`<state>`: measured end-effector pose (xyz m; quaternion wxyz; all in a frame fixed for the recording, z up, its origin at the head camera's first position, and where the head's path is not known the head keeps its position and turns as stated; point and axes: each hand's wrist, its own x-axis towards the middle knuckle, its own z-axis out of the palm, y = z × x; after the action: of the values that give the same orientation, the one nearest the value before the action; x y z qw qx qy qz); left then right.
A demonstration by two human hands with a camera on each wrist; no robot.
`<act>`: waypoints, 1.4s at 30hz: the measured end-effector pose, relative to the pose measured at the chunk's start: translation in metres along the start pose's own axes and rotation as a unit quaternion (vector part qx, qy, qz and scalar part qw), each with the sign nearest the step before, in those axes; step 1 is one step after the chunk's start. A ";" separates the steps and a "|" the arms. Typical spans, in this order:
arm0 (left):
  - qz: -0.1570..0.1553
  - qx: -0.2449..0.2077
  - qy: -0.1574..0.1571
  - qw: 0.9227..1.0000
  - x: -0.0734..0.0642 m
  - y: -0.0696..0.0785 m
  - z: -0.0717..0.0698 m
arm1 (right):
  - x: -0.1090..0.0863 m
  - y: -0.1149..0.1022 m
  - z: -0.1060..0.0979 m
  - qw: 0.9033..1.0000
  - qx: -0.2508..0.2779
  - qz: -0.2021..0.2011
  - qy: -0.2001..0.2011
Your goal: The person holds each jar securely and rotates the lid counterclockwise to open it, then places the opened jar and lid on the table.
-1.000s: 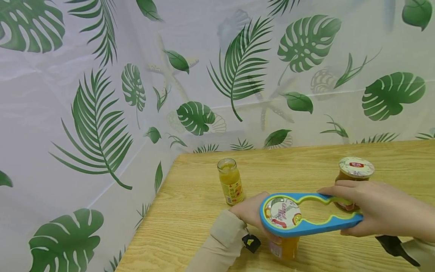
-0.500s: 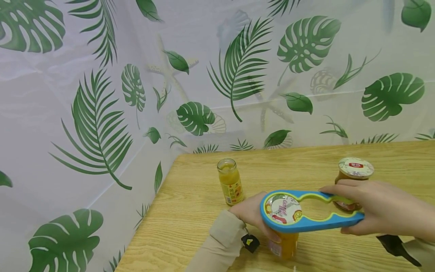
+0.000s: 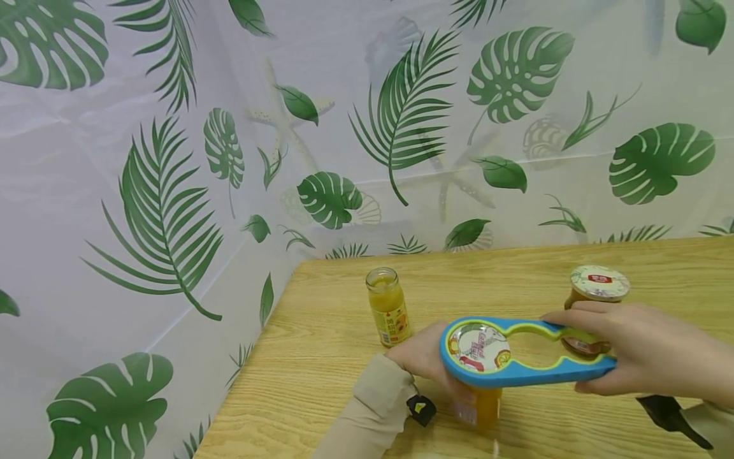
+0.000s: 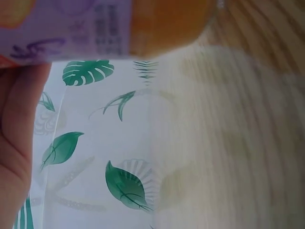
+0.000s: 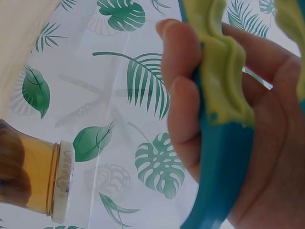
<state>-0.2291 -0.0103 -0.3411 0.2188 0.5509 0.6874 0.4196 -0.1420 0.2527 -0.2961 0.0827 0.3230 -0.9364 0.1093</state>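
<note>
A blue plastic jar opener with yellow scalloped lining sits with its big round end around the white printed lid of a clear jar of orange contents, in the nearer part of the pale wood-grain tabletop, right of its left edge. Whether the jar's base touches the tabletop I cannot tell. The left hand is wrapped about the jar's body, though most of its fingers are hidden. The right hand has its fingers curled round the opener's handle end.

The step in hand looks like twisting the lid; it is on the jar, and whether it has loosened does not show. The next move would call for a firm hold on the jar while the handle swings, with the ring kept level so it does not slip off.

Near the tabletop's left edge, short of the back-left corner, stands a lidless glass jar of yellow contents. Behind the right hand, towards the back edge, is a brown-filled jar with a white lid
</note>
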 end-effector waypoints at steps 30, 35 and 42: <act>-0.152 0.102 0.264 0.947 0.005 -0.031 0.005 | -0.004 0.010 0.001 0.998 -0.025 0.036 -0.036; -0.162 0.104 0.271 0.943 0.007 -0.032 0.006 | -0.005 0.011 0.003 0.998 -0.019 0.041 -0.051; -0.188 0.047 0.270 0.943 0.012 -0.030 0.010 | -0.014 0.020 0.008 0.995 -0.011 0.053 -0.085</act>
<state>-0.2424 0.0031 -0.3689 0.0738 0.2876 0.8308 0.4707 -0.1440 0.2741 -0.3096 0.0002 0.2797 -0.9571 0.0752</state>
